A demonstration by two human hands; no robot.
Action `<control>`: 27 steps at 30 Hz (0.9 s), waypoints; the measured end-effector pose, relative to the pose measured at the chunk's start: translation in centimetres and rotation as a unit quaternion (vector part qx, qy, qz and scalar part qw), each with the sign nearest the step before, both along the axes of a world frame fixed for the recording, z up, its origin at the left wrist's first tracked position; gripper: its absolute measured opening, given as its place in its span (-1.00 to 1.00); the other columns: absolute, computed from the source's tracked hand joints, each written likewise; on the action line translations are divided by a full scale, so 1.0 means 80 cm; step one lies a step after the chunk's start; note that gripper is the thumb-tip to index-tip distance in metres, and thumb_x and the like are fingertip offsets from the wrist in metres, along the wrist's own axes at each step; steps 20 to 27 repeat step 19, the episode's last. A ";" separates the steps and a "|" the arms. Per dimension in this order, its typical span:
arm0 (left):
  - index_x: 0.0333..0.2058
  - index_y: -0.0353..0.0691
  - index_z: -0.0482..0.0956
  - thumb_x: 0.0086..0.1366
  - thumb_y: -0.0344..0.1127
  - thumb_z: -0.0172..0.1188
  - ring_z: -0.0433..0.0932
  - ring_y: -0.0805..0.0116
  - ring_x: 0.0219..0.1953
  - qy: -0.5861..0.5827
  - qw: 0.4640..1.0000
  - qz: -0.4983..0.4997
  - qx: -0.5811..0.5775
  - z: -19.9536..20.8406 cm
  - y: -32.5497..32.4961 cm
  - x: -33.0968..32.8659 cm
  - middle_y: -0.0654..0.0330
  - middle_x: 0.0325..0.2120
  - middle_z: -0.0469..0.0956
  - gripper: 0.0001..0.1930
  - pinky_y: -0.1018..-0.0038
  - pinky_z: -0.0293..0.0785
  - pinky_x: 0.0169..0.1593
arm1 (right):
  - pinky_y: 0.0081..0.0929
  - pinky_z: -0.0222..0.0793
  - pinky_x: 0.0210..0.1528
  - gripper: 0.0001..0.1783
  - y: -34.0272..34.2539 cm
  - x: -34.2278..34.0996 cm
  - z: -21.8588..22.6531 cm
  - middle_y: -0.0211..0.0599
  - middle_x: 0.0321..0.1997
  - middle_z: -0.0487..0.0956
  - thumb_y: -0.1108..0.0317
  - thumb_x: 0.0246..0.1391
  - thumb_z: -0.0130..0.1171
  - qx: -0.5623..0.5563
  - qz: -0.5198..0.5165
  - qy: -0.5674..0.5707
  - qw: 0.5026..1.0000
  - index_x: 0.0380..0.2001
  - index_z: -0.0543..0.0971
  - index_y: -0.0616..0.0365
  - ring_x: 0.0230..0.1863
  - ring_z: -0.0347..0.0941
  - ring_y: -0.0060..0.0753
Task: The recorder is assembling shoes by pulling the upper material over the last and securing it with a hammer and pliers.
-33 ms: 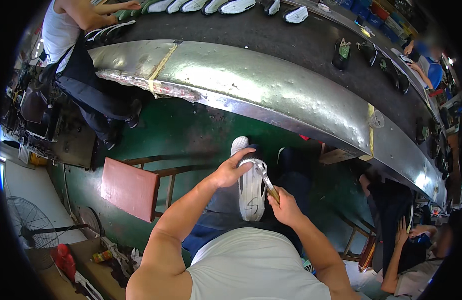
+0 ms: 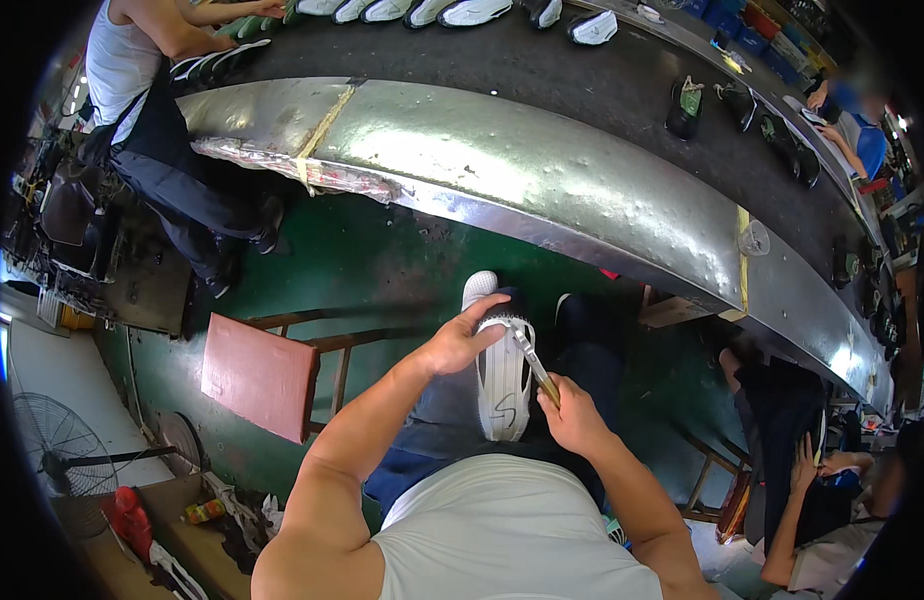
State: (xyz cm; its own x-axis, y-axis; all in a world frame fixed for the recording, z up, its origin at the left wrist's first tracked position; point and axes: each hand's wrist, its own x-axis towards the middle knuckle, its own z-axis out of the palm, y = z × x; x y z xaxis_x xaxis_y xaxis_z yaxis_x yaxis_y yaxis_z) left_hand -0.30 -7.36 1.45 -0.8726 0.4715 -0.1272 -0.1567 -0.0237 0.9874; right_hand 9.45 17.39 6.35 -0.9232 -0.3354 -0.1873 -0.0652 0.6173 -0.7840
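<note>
A shoe upper (image 2: 503, 385) lies over my lap with its whitish underside up and its dark toe end away from me. A black hand-drawn mark shows near its heel end. My left hand (image 2: 462, 340) grips the toe end from the left, thumb on the underside and fingers along the dark edge. In my right hand (image 2: 578, 415) is a pair of lasting pincers (image 2: 534, 362) with a metal head and brownish handles. Their head rests at the right side of the toe edge; whether the jaws bite the edge is too small to tell.
Ahead runs a dark conveyor (image 2: 582, 90) with a dented metal side (image 2: 542, 165), carrying white and dark shoes (image 2: 474, 12). A pinkish stool (image 2: 259, 377) and a fan (image 2: 57, 455) stand left. Co-workers are at far left (image 2: 132, 60), far right (image 2: 852, 130) and lower right (image 2: 832, 520).
The pincers' head has tilted slightly at the toe edge, looking narrower than before. My left hand and the shoe upper have hardly moved.
</note>
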 end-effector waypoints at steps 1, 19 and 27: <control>0.32 -0.15 0.25 0.46 -0.35 0.08 0.39 0.53 0.05 -0.003 1.000 -0.003 0.001 0.002 0.002 0.001 0.25 0.02 0.49 -0.51 0.52 0.32 0.18 | -0.06 0.43 -0.10 -0.64 0.000 0.001 0.017 0.13 -0.14 0.54 0.31 0.28 0.08 0.001 -0.003 -0.003 1.000 0.05 0.42 0.30 -0.12 0.51 0.22; 0.39 -0.10 0.19 0.38 -0.35 0.16 0.34 0.35 0.21 -0.083 0.997 0.002 -0.008 0.020 0.012 -0.019 0.12 0.19 0.39 -0.37 0.46 0.24 0.30 | -0.05 0.47 -0.20 -0.60 0.014 -0.059 0.032 0.02 -0.31 0.67 0.07 0.36 0.03 -0.064 -0.017 -0.153 0.986 -0.13 0.54 0.24 -0.27 0.65 -0.09; 0.39 -0.10 0.19 0.38 -0.35 0.16 0.34 0.35 0.21 -0.083 0.997 0.002 -0.008 0.020 0.012 -0.019 0.12 0.19 0.39 -0.37 0.46 0.24 0.30 | -0.05 0.47 -0.20 -0.60 0.014 -0.059 0.032 0.02 -0.31 0.67 0.07 0.36 0.03 -0.064 -0.017 -0.153 0.986 -0.13 0.54 0.24 -0.27 0.65 -0.09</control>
